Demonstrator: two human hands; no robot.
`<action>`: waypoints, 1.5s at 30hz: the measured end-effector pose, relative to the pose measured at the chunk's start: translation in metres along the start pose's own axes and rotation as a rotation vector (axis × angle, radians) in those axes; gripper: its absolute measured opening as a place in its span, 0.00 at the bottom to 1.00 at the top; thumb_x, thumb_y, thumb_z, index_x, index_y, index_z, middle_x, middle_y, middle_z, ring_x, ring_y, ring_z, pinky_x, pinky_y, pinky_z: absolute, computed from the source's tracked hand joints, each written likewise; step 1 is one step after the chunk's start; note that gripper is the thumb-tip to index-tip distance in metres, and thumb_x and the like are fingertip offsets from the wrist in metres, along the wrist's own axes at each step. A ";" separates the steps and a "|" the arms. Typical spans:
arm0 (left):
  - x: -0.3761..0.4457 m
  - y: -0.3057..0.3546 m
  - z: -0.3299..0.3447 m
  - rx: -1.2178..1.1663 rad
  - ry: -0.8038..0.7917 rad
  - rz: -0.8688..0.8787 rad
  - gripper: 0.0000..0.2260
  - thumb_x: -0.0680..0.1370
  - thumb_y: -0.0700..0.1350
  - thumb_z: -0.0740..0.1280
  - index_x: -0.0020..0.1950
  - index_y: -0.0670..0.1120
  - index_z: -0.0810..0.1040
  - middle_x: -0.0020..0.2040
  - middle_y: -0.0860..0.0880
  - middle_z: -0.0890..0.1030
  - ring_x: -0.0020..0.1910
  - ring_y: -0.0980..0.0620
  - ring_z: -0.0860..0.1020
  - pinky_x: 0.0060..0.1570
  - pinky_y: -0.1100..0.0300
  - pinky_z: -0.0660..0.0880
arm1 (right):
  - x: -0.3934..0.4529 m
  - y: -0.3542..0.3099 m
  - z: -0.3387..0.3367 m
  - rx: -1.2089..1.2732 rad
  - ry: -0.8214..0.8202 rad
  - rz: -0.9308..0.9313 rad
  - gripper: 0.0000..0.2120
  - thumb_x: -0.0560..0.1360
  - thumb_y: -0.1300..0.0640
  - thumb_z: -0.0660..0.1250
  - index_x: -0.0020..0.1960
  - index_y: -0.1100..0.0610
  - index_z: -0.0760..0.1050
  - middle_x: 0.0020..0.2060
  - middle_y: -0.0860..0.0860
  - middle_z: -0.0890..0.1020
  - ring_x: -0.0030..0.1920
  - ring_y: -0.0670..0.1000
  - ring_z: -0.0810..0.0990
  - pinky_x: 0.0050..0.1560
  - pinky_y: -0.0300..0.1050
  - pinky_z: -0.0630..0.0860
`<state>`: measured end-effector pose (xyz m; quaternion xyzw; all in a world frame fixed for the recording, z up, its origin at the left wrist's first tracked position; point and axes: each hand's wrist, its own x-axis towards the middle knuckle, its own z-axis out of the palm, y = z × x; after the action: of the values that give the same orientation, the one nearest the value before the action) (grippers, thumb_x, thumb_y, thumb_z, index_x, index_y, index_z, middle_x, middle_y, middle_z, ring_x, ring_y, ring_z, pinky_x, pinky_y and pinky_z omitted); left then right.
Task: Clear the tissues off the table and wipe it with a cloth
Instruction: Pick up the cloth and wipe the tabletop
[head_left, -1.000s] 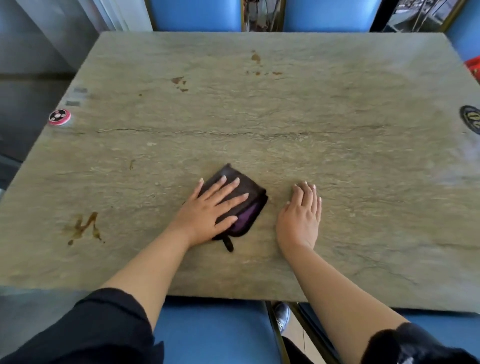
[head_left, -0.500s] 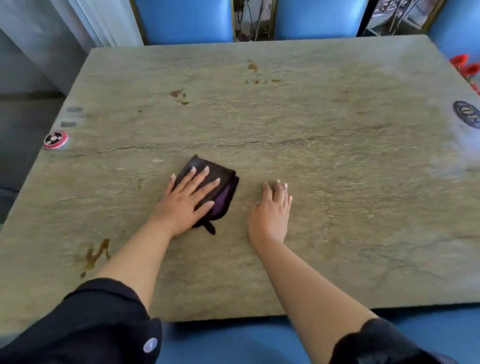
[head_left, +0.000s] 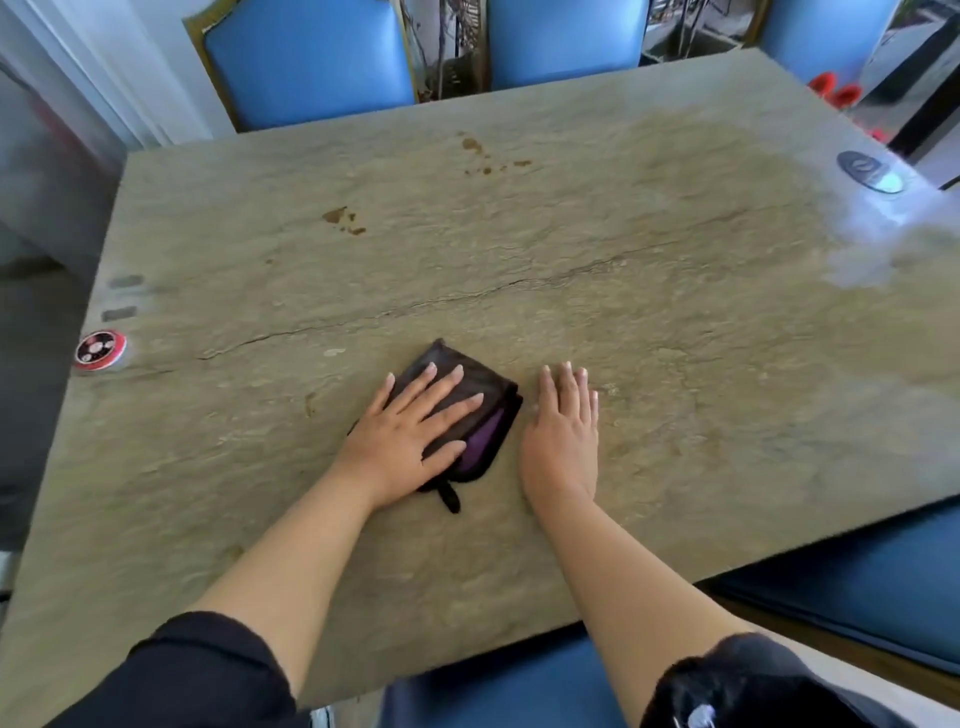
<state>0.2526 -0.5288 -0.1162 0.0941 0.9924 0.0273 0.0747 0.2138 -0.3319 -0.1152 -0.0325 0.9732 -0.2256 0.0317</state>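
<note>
Cloth: your folded cloth (head_left: 470, 410), dark with a purple inner layer, lies flat near the middle of the surface.
Left hand: your left hand (head_left: 410, 441) presses on the cloth, fingers (head_left: 447, 382) spread flat, not clenched.
Right hand: your right hand (head_left: 563, 436) rests flat just beside the cloth, fingers released, grasping nothing.
Surface: the surface (head_left: 623, 322) is greenish-beige stone, rectangular, with a long thin crack and brown stains (head_left: 343, 221).
Edges: a red round disc (head_left: 98, 349) at the left, a dark oval disc (head_left: 870, 171) at the right.
Room: blue padded chairs (head_left: 311, 62) stand behind.
</note>
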 end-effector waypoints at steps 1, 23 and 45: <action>0.010 -0.003 -0.001 -0.024 0.004 -0.106 0.26 0.76 0.66 0.40 0.74 0.68 0.40 0.78 0.60 0.40 0.78 0.54 0.39 0.75 0.45 0.38 | 0.001 -0.001 0.001 -0.027 -0.006 0.004 0.27 0.81 0.62 0.47 0.79 0.55 0.45 0.78 0.52 0.43 0.77 0.51 0.36 0.76 0.47 0.33; 0.111 -0.031 -0.019 -0.091 -0.072 -0.241 0.24 0.80 0.63 0.42 0.75 0.66 0.39 0.78 0.58 0.34 0.77 0.51 0.35 0.73 0.42 0.34 | 0.023 -0.049 0.029 -0.028 0.227 0.336 0.19 0.80 0.66 0.47 0.69 0.57 0.61 0.78 0.55 0.54 0.78 0.53 0.42 0.76 0.53 0.35; 0.092 -0.069 -0.040 -0.342 0.066 -0.039 0.22 0.82 0.46 0.54 0.77 0.52 0.57 0.80 0.50 0.51 0.79 0.49 0.48 0.76 0.48 0.46 | 0.030 -0.085 0.038 0.061 0.344 0.190 0.16 0.73 0.66 0.62 0.60 0.61 0.73 0.68 0.61 0.70 0.73 0.63 0.63 0.76 0.56 0.51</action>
<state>0.1446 -0.5802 -0.0944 0.0596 0.9768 0.1974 0.0575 0.1914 -0.4270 -0.1129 0.0992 0.9557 -0.2530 -0.1129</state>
